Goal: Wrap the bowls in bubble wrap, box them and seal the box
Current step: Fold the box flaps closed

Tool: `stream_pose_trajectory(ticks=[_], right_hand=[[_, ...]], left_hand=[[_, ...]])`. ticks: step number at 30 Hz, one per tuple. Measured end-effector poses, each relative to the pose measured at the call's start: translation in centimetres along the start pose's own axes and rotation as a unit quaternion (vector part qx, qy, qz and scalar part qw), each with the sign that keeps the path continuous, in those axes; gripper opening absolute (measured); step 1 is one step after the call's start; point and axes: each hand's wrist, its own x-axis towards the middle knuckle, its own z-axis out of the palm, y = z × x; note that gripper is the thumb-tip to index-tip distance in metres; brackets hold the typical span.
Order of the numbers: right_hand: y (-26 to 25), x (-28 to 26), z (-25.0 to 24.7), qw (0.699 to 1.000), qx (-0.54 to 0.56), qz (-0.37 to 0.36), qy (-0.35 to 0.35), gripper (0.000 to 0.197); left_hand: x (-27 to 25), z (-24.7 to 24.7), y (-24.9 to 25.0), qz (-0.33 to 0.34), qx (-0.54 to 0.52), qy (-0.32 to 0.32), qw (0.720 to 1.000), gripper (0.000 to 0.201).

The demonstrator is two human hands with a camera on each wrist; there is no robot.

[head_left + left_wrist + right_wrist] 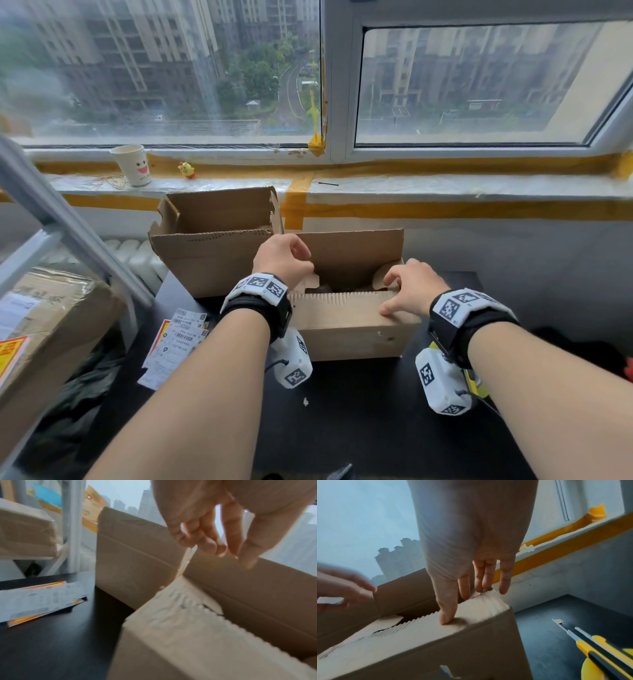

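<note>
Both forearms are stretched forward over the black table. Right hand is laid on the box at its right end: fingers nearly straight, thumb pressed flat on the near flap, the rest hooked over the corner; nothing is gripped. Left hand is held above the left end, fingers loosely curled, nothing visibly held. Box is plain brown corrugated card with a serrated flap edge, top partly open, long axis left-right. Contents are too dark to tell. A second open carton stands just behind-left.
</note>
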Motion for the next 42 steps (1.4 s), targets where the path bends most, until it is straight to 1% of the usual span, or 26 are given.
stream_pose_trajectory(ticks=[2, 3, 5, 6, 7, 8, 9, 11, 12, 14, 16, 17, 19, 22, 25, 28, 31, 35, 37, 39, 42], right_hand=[[0.0, 0.0, -0.1, 1.000, 0.002, 0.000, -0.001, 0.057], [0.1, 0.0, -0.1, 1.000, 0.006, 0.004, -0.002, 0.056], [0.2, -0.2, 0.0, 1.000, 0.008, 0.010, -0.002, 0.055], [0.4, -0.4, 0.1, 1.000, 0.009, 0.014, 0.000, 0.054], [0.6, -0.5, 0.2, 1.000, 0.011, 0.019, 0.004, 0.053], [0.8, -0.6, 0.3, 0.999, 0.016, 0.026, 0.010, 0.054], [0.9, -0.6, 0.4, 0.999, 0.022, 0.034, 0.013, 0.058], [1.2, -0.7, 0.5, 0.998, 0.032, 0.047, 0.012, 0.064], [1.4, -0.7, 0.6, 0.998, 0.040, 0.050, 0.011, 0.064], [1.7, -0.7, 0.5, 0.996, 0.069, 0.060, 0.017, 0.053], [2.2, -0.9, 0.5, 0.992, 0.097, 0.073, 0.035, 0.043], [2.5, -1.0, 0.5, 0.990, 0.106, 0.080, 0.042, 0.037], [3.4, -1.3, 0.7, 0.985, 0.130, 0.100, 0.057, 0.027], [5.7, -1.9, 1.6, 0.971, 0.152, 0.164, 0.082, 0.021], [8.0, -2.5, 3.2, 0.965, 0.121, 0.223, 0.062, 0.012], [9.3, -2.9, 5.2, 0.961, 0.105, 0.253, 0.035, 0.015], [10.0, -3.1, 6.8, 0.953, 0.109, 0.281, 0.041, 0.021], [10.1, -3.3, 7.9, 0.945, 0.099, 0.311, 0.034, 0.047], [10.0, -3.3, 8.1, 0.940, 0.093, 0.325, 0.044, 0.055], [10.0, -3.3, 8.5, 0.935, 0.096, 0.339, 0.040, 0.058], [10.0, -3.4, 8.8, 0.938, 0.097, 0.332, 0.021, 0.051]], left_hand=[[0.4, -0.1, 1.3, 0.046, 0.010, 0.037, 0.998, 0.017], [0.7, -0.1, 2.1, 0.068, 0.021, 0.043, 0.997, 0.024], [1.1, 0.2, 3.1, 0.106, 0.091, 0.018, 0.990, 0.045], [1.3, 0.5, 3.4, 0.114, 0.141, -0.010, 0.983, 0.054], [1.4, 0.8, 3.6, 0.114, 0.186, -0.039, 0.975, 0.058], [1.4, 1.0, 3.6, 0.109, 0.215, -0.063, 0.969, 0.056], [1.4, 1.2, 3.5, 0.102, 0.225, -0.078, 0.966, 0.048], [0.9, 1.3, 3.5, 0.084, 0.190, -0.096, 0.973, 0.033], [0.6, 1.4, 3.5, 0.072, 0.169, -0.113, 0.976, 0.033], [0.1, 2.0, 3.1, 0.061, 0.152, -0.159, 0.974, 0.029], [-0.2, 2.7, 2.7, 0.062, 0.163, -0.192, 0.966, 0.017], [-0.3, 3.2, 2.4, 0.066, 0.170, -0.200, 0.963, 0.014], [-0.4, 4.0, 1.9, 0.064, 0.164, -0.203, 0.963, 0.017], [-0.4, 4.9, 1.2, 0.042, 0.113, -0.196, 0.973, 0.019], [-0.2, 5.5, 0.8, 0.019, 0.064, -0.197, 0.978, 0.019], [0.1, 5.8, 0.5, -0.004, 0.030, -0.212, 0.977, 0.016], [0.0, 6.2, 0.1, -0.024, -0.002, -0.214, 0.976, 0.015], [-0.2, 6.5, -0.1, -0.024, -0.011, -0.207, 0.978, 0.016], [-0.2, 6.5, -0.2, -0.028, -0.011, -0.203, 0.979, 0.016], [-0.2, 6.5, -0.2, -0.030, -0.010, -0.201, 0.979, 0.017], [-0.3, 6.4, 0.0, -0.030, -0.009, -0.204, 0.979, 0.017]])
